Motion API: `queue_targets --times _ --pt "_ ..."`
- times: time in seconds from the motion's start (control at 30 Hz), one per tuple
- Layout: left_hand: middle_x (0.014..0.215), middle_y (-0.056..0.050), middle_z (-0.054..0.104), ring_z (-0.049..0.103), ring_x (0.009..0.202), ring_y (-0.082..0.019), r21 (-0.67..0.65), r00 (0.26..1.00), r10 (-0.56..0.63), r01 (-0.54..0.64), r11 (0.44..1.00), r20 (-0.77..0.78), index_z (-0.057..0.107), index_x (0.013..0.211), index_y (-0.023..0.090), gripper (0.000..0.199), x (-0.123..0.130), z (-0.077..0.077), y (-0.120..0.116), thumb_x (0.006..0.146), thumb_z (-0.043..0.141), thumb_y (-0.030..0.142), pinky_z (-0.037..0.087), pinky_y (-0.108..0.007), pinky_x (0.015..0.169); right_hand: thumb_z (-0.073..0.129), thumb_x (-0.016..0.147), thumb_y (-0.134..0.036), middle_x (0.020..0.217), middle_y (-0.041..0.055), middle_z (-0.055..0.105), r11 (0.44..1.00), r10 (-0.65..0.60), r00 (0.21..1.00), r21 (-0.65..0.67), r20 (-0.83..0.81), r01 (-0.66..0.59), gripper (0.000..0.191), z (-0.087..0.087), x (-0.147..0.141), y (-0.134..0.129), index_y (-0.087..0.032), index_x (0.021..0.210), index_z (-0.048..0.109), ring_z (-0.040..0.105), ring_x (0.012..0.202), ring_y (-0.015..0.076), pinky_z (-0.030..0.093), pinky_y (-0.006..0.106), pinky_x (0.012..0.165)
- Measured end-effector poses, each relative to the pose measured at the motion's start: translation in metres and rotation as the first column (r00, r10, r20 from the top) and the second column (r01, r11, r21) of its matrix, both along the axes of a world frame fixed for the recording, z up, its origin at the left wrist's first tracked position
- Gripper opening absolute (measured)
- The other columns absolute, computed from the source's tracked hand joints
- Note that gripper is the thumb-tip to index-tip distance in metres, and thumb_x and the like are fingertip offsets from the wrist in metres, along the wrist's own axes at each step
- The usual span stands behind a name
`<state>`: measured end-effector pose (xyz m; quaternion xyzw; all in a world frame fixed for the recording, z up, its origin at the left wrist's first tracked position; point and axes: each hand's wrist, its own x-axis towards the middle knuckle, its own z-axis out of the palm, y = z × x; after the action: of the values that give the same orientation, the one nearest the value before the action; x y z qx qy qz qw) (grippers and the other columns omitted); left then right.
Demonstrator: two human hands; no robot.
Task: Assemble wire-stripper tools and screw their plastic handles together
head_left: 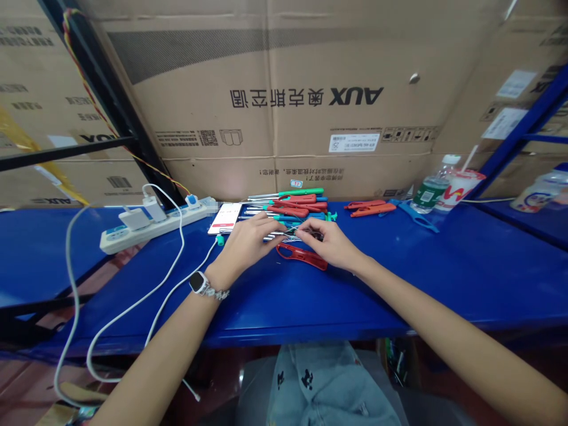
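Note:
Both hands meet over the middle of the blue table. My left hand (251, 241), with a watch on its wrist, has its fingers pinched at a thin, wire-like piece. Opposite it, my right hand (331, 241) is closed around the other side of the thin pieces, too small to make out. Under and behind the fingers lies a pile of screwdriver-like tools with red (295, 207), green (306, 191) and blue handles. A red plastic handle piece (302, 255) rests on the table just in front of the hands. A phone (225, 218) with a lit screen lies beside the left hand.
A white power strip (155, 225) with plugs and cables stands on the left of the blue table (275, 307). To the right are orange handle pieces (373, 209), a blue piece (417, 216), a bottle (431, 188) and a cup (459, 188). Large cartons (306, 59) stand behind.

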<state>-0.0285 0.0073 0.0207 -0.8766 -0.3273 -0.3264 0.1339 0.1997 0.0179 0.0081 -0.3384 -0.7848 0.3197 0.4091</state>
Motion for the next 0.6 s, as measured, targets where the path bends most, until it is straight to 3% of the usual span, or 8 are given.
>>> queue_targets --times 0.27,0.37,0.6 --pt "0.086 -0.004 0.075 0.064 0.08 -0.02 -0.062 0.998 -0.039 0.043 0.997 0.057 0.072 0.098 0.022 0.023 0.005 -0.007 0.003 0.103 0.057 0.039 0.048 -0.031 0.064 0.062 0.094 -0.037 0.075 -0.0009 0.061 0.999 0.013 1.0 0.039 -0.003 -0.013 0.018 -0.001 -0.004 -0.002 -0.02 0.094 0.062 0.051 0.063 0.0131 0.041 0.028 0.061" --pt "0.085 -0.003 0.075 0.063 0.079 -0.019 -0.087 0.996 -0.048 0.054 0.995 0.069 0.072 0.094 0.022 0.024 0.003 -0.006 0.003 0.103 0.058 0.04 0.048 -0.031 0.065 0.062 0.095 -0.034 0.073 -0.0027 0.06 0.991 0.025 0.999 0.13 0.039 -0.03 0.018 -0.001 0.002 -0.001 -0.022 0.108 0.06 0.05 0.062 0.0134 0.042 0.028 0.061" --pt "0.085 -0.005 0.075 0.065 0.081 -0.021 -0.08 0.997 -0.045 0.05 0.996 0.063 0.075 0.093 0.021 0.031 0.004 -0.003 -0.001 0.103 0.057 0.044 0.046 -0.03 0.064 0.057 0.099 -0.029 0.085 0.0033 0.069 0.928 0.009 0.982 0.364 0.187 -0.078 0.014 0.002 0.014 0.002 -0.02 0.095 0.067 0.059 0.073 0.0159 0.043 0.03 0.07"
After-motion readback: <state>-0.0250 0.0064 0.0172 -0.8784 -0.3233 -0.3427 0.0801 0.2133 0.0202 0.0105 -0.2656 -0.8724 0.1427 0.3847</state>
